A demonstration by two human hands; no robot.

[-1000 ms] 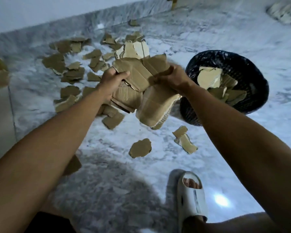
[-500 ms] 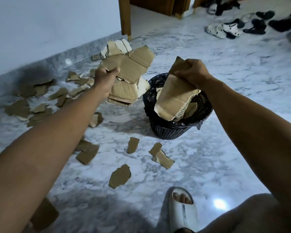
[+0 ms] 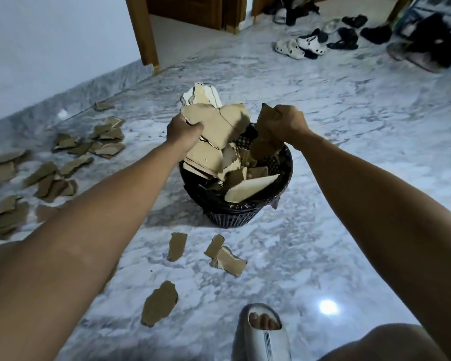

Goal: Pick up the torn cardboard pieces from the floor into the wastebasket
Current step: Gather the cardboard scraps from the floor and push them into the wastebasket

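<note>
A black mesh wastebasket (image 3: 235, 217) with a dark liner stands on the marble floor and holds several cardboard pieces. Over its left rim, my left hand (image 3: 184, 131) grips a thick stack of torn cardboard pieces (image 3: 216, 128). Just above the basket's far right side, my right hand (image 3: 288, 123) is closed on one large brown cardboard piece (image 3: 264, 142), whose lower end dips inside the rim. Many loose torn pieces (image 3: 71, 157) lie on the floor to the left. Three more loose pieces (image 3: 228, 256) lie in front of the basket.
My right foot in a white slide sandal (image 3: 263, 334) is at the bottom, with my knee at the bottom right. A white wall and marble skirting run along the left. A wooden door frame (image 3: 143, 32) and several shoes (image 3: 313, 45) are at the back.
Both hands have carried their cardboard right and down over the wastebasket. The right hand's piece now dips into the basket. The view has swung toward the basket.
</note>
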